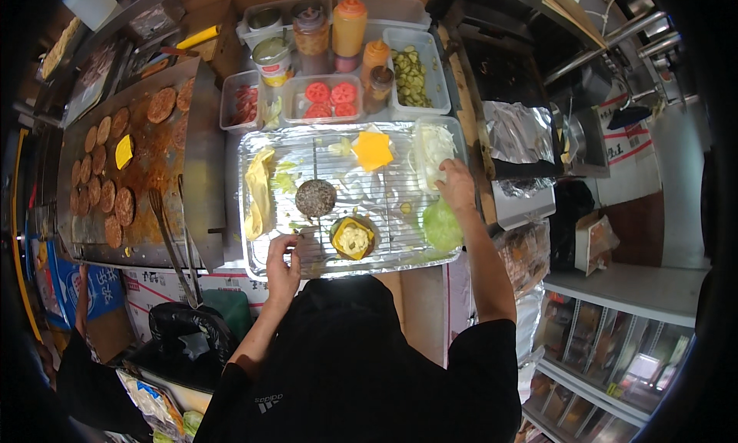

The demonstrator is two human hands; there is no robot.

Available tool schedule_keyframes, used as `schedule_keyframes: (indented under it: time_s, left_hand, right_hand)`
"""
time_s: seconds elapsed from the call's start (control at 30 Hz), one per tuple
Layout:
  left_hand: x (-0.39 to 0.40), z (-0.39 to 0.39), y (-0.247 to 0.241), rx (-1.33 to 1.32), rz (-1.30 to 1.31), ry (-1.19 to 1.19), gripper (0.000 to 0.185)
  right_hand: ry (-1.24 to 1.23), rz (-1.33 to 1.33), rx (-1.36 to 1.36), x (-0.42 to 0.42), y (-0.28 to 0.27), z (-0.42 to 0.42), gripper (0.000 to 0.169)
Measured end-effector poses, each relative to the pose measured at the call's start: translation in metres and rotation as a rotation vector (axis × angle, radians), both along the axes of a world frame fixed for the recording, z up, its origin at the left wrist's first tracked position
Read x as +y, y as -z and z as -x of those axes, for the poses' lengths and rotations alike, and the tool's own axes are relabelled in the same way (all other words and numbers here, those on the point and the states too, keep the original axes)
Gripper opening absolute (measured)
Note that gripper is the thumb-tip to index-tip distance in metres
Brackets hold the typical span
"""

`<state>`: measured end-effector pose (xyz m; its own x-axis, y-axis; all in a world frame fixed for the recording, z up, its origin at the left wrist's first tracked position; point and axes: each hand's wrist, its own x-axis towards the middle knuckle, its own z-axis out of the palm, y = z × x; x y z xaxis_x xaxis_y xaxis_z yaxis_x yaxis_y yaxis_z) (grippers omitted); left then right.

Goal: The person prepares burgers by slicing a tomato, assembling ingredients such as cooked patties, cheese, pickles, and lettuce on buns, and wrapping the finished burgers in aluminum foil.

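My right hand (456,183) reaches into the front of a clear tub of shredded white onion or cabbage (435,146); whether its fingers grip any shreds cannot be made out. Just below it lies a lettuce leaf (443,224). At the front left of the foil-lined tray (369,265), my left hand (283,270) rests loosely curled, thumb and finger apart, with nothing visible in it. On the tray's wire rack sits a burger base topped with a cheese slice (340,248) and creamy sauce (353,238). A dark speckled bun half (315,198) lies behind it, to the left.
Cheese slices (372,151) and a yellow cloth-like strip (259,192) lie on the tray. Behind stand tubs of tomato slices (330,100) and pickles (410,77), plus sauce bottles (349,31). Leftward, a griddle (153,172) holds several patties and tongs (173,247). Another person's arm (82,299) shows left.
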<state>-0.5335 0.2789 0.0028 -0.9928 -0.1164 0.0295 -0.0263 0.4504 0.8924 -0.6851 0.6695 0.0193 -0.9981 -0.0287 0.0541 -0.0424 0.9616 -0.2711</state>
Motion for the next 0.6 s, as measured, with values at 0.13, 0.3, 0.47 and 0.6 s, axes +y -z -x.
schedule_keyframes:
  time_s: [0.13, 0.3, 0.47, 0.6]
  left_hand:
    - [0.012, -0.002, -0.011, -0.003, -0.032, 0.02, 0.03]
    - [0.018, -0.006, -0.013, -0.007, 0.003, 0.065, 0.033]
    - [0.024, -0.006, -0.022, 0.004, -0.02, 0.047, 0.024]
    - [0.027, -0.006, -0.022, 0.006, -0.03, 0.069, 0.024]
  right_hand:
    - [-0.075, -0.027, 0.058, -0.007, 0.01, 0.001, 0.027]
    - [-0.124, -0.089, 0.029, 0.006, 0.036, 0.013, 0.016]
    - [0.208, 0.235, 0.043, 0.013, 0.042, 0.021, 0.01]
    - [0.301, 0.86, 0.066, 0.047, 0.056, 0.028, 0.011]
